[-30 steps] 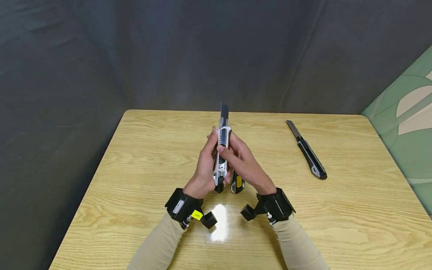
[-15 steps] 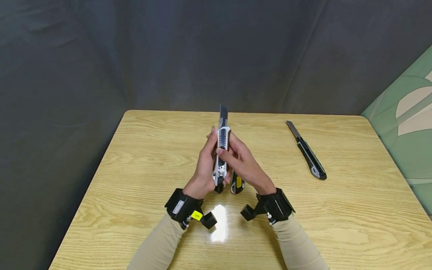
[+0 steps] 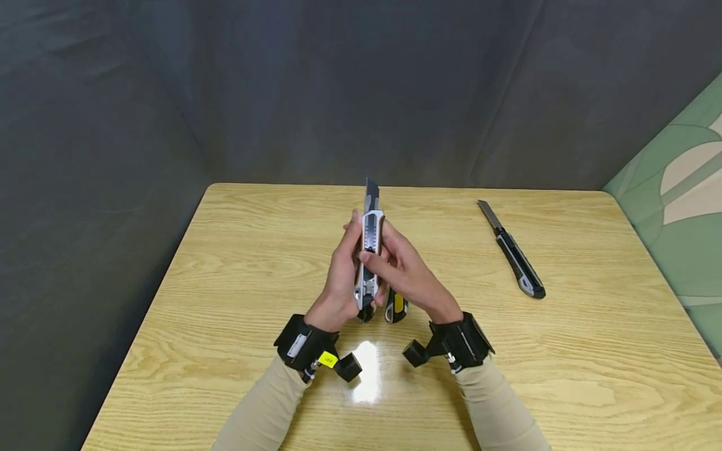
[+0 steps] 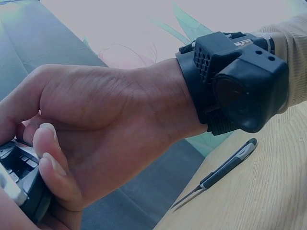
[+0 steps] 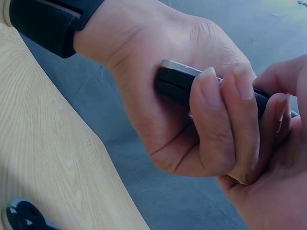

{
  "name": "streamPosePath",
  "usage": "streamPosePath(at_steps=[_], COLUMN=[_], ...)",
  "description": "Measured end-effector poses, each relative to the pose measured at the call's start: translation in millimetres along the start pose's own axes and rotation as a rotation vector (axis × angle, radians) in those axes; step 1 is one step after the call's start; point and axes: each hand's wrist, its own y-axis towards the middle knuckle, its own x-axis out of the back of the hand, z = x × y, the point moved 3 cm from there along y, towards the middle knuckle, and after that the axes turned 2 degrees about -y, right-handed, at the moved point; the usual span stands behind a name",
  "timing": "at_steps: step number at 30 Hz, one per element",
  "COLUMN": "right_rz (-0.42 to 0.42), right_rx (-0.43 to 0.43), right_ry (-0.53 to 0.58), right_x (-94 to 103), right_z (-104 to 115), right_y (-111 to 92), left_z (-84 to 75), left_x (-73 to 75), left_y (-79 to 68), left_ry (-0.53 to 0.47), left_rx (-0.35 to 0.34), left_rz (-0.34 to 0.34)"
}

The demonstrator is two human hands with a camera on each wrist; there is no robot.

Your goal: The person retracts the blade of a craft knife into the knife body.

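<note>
A silver and black utility knife (image 3: 369, 250), blade partly out and pointing away, is held between both hands above the table. My left hand (image 3: 338, 275) grips its handle, with fingers curled over it in the right wrist view, where the butt of the handle (image 5: 175, 86) rests in the palm. From the other side my right hand (image 3: 414, 269) also holds the knife, its thumb (image 3: 378, 264) pressing the slider. Just below the right hand shows the end of a black and yellow utility knife (image 3: 397, 307); its remainder is hidden.
A black and grey utility knife (image 3: 519, 260) lies on the wooden table (image 3: 254, 250) at the right, its blade out. Dark cloth (image 3: 350, 94) hangs behind the table. Black camera bands (image 3: 310, 344) sit on both wrists.
The right thumb has slid slightly toward the handle's butt, and the blade tip sticks out a little less. Both hands otherwise keep their hold, and the table knife has not moved.
</note>
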Motion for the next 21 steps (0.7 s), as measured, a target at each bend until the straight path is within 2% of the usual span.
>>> streamPosePath(at_steps=[21], right_rz=[0.034], right_rx=[-0.007], right_ry=[-0.019], right_x=[1.8], right_z=[-0.6], right_y=[-0.8], left_z=[-0.3], left_x=[-0.1], left_y=[-0.2], left_ry=[0.006], left_rx=[0.013], left_rz=[-0.035])
